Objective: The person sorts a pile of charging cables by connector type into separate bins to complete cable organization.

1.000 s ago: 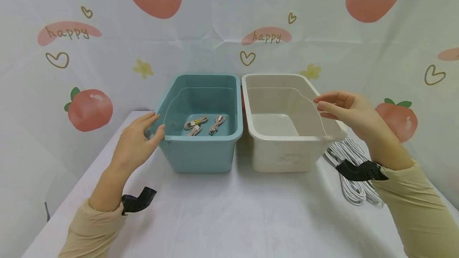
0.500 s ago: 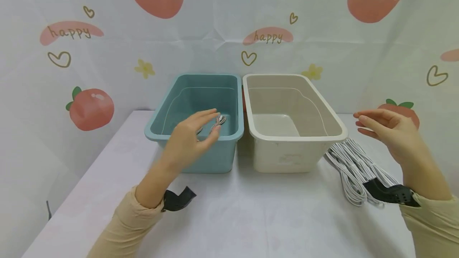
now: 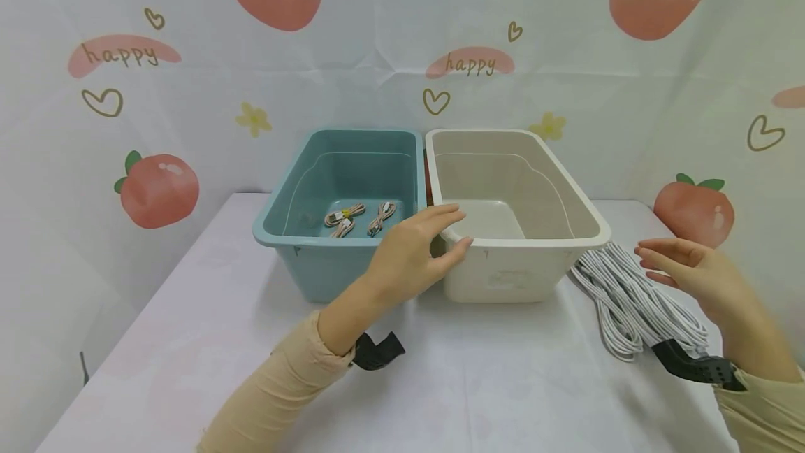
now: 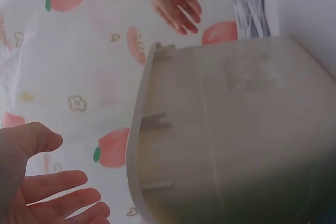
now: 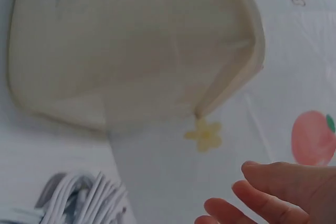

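Nearest us, the tan left sleeve [image 3: 270, 390] and right sleeve [image 3: 764, 404] are both cut off by the frame's lower edge; beyond them, the left hand [image 3: 409, 254] has travelled rightward since a second ago, from the teal bin's far-left rim to the place where the two bins meet; its fingers are loose and grasp nothing, and in the left wrist view we see a gap between them and the cream bin. The right hand [image 3: 698, 271] has come away from the cream bin's right rim and dropped lower; its grip is released, the fingers loosely bent above and beside the white cable bundle [image 3: 635, 299], which lies on the tablecloth [image 3: 465, 390] to the right of the bins.

The cream bin [image 3: 497, 278] and teal bin [image 3: 339, 268] stand where they stood, side by side; the left hand hides part of their adjoining front corners, while the three small bundled cables [image 3: 381, 219] inside the teal bin, partly covered half a second ago, show again; we cannot read the smudged mark on the cream bin's front; in the right wrist view the cable bundle is blurred and cut off; farthest back hangs the peach-printed backdrop [image 3: 371, 33].
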Available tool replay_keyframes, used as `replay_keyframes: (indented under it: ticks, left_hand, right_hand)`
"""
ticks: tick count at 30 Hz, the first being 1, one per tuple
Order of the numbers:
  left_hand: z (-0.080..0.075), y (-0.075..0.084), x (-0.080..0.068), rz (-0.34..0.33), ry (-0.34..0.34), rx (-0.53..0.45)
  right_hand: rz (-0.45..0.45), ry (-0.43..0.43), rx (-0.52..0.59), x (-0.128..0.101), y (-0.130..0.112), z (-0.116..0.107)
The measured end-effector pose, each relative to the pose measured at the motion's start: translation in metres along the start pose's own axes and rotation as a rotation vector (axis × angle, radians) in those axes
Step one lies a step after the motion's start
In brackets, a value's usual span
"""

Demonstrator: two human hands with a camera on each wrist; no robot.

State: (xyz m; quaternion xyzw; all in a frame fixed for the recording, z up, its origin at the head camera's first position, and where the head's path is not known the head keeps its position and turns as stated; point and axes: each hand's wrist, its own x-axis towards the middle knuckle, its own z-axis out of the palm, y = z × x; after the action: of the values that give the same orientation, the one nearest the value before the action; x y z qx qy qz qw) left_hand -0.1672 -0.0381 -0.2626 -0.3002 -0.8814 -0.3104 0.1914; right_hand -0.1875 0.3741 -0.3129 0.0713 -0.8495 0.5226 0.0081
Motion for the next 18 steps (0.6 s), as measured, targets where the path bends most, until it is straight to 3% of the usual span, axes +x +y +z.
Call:
replay_keyframes:
  ticks: [8, 15, 18]
  left_hand:
    - [0.015, 0.007, 0.004, -0.056, -0.053, 0.009]
    - [0.021, 0.007, 0.003, -0.088, -0.043, 0.055]
    - [0.023, 0.005, 0.004, -0.097, -0.032, 0.080]
  right_hand:
    - [0.155, 0.017, -0.205, -0.002, 0.028, -0.010]
    - [0.240, 0.064, -0.295, 0.010, 0.111, -0.045]
    - [0.319, 0.078, -0.352, 0.007, 0.121, -0.053]
